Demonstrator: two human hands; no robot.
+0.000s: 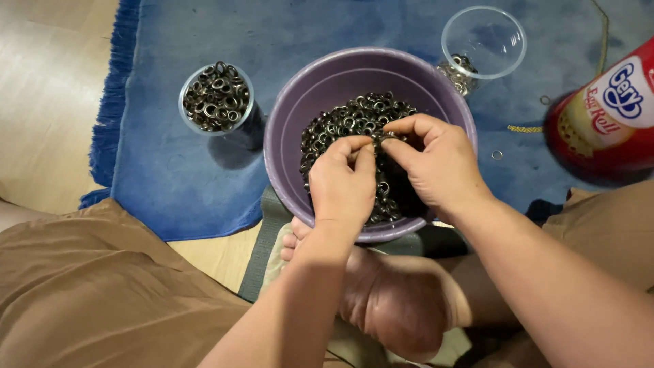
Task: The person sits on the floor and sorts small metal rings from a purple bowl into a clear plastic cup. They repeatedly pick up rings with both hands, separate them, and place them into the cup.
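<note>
- Where the blue rug [177, 184] carried the work, the purple bowl [300, 116] stood near its front edge, holding a large heap of dark metal eyelets [340, 123].
- The clear cup [216, 97] toward the rug's left edge was judged full; the second clear cup [484, 42] near the far edge held only a few.
- Most eyelets remained in the bowl.
- The left hand [342, 182] and right hand [436, 163] met over the heap, fingers nearly closed, pinching one eyelet [383, 136] between them.

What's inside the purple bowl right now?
The purple bowl holds a heap of dark metal eyelets. Both hands cover part of it; the bowl's bottom is hidden.
</note>
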